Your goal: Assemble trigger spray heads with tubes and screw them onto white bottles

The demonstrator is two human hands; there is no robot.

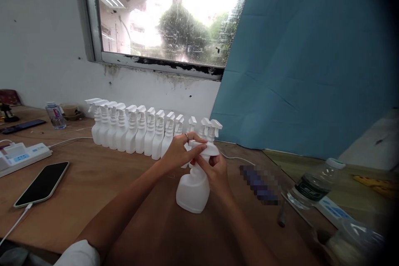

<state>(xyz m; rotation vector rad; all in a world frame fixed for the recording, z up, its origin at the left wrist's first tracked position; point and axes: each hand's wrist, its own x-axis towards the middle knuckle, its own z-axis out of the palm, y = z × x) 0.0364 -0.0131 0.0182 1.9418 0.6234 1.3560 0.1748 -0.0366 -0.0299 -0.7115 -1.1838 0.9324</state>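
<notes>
A white spray bottle (193, 193) is tilted over the brown table (124, 191), its base toward me. My left hand (181, 149) is closed on its white trigger head from the left, with a ring on one finger. From the right, my right hand (216, 170) wraps round the neck and the underside of the head. The fingers of both hands meet there and hide part of the trigger. Just behind the hands stands a row of several white spray bottles (131, 133), upright, their trigger heads on.
On the left lie a charging phone (43, 183), a power strip (28, 158), a dark phone (23, 126) and a small bottle (56, 115). To the right are a clear water bottle (311, 187), a blurred blue item (258, 185) and another power strip (333, 212).
</notes>
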